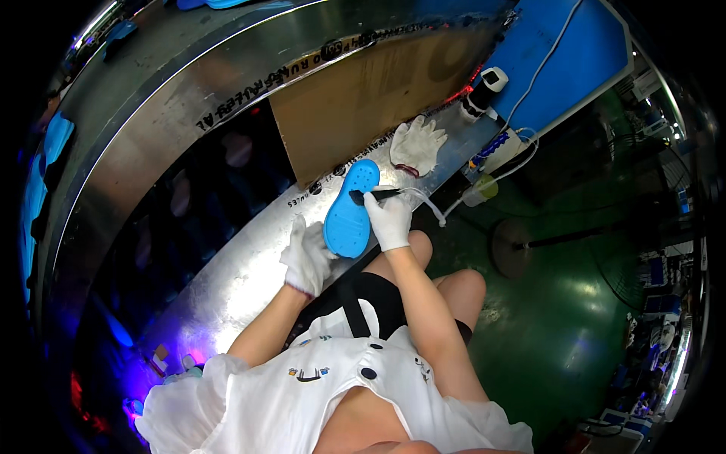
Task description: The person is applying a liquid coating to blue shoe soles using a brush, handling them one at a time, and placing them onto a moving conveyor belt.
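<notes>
Blue shoe sole [349,213] lies lengthwise on the polished metal tabletop [234,280] at its near edge, perforated toe end pointing away from the person. Left hand [306,257], white-gloved, closed grip on the sole's near left edge, steadying it. Right hand [389,219], also gloved, grip closed around a dark-handled brush [374,196] whose bristle end touches the sole close to its right rim, just below the perforations. A thin clear tube [428,204] appears to run from the brush handle off the tabletop's edge. Judgement: strokes go best short and along the rim, the left hand pressing the sole flat so it cannot pivot; the tube needs slack so it does not drag the brush off line. Around: spare pair of white gloves [417,145] beyond the toe, brown cardboard sheet [370,98] behind, a small white and black device [484,91], a yellowish bottle [479,191] at the corner, blue board [560,68]. Nothing blocks the sole; the tube near the right wrist is the only snag risk.
</notes>
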### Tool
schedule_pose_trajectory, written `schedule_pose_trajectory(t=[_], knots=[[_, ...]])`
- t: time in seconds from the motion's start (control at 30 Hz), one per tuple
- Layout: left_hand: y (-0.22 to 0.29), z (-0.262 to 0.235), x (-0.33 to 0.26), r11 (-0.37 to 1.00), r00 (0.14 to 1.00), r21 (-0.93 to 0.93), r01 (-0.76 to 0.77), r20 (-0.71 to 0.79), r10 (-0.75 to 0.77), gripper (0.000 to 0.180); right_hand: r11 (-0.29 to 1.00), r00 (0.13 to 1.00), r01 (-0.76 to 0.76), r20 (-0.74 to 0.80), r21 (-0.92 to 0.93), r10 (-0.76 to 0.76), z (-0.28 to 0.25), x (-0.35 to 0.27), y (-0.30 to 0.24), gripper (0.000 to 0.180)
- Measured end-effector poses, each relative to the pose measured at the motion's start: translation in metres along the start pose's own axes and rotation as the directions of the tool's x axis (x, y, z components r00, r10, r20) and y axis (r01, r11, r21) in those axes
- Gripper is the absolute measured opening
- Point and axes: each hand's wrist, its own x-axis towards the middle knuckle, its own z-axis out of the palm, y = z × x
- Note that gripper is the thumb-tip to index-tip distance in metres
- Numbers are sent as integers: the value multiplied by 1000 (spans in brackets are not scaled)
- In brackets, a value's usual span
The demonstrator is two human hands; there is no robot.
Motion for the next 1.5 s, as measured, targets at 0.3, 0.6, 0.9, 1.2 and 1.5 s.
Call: schedule_pose_trajectory(t=[0.3,0.6,0.9,1.2,1.5], knots=[[7,41,17,847,902,-320,424,232,-363,77,939,935,343,109,-33,-338,-46,-52,-48,13],[6,69,-20,791,828,-491,364,560,-33,79,671,671,741,63,-18,-739,-104,-45,-86,20],[26,86,-36,618,672,-513,596,739,-35,91,579,573,813,90,62,-814,-116,-65,-86,24],[30,85,-30,740,627,-418,528,779,-8,102,633,625,768,105,94,-774,-123,-84,-95,28],[45,86,-22,695,597,-408,593,801,-40,90,730,745,660,-26,174,-667,-116,-105,-104,26]])
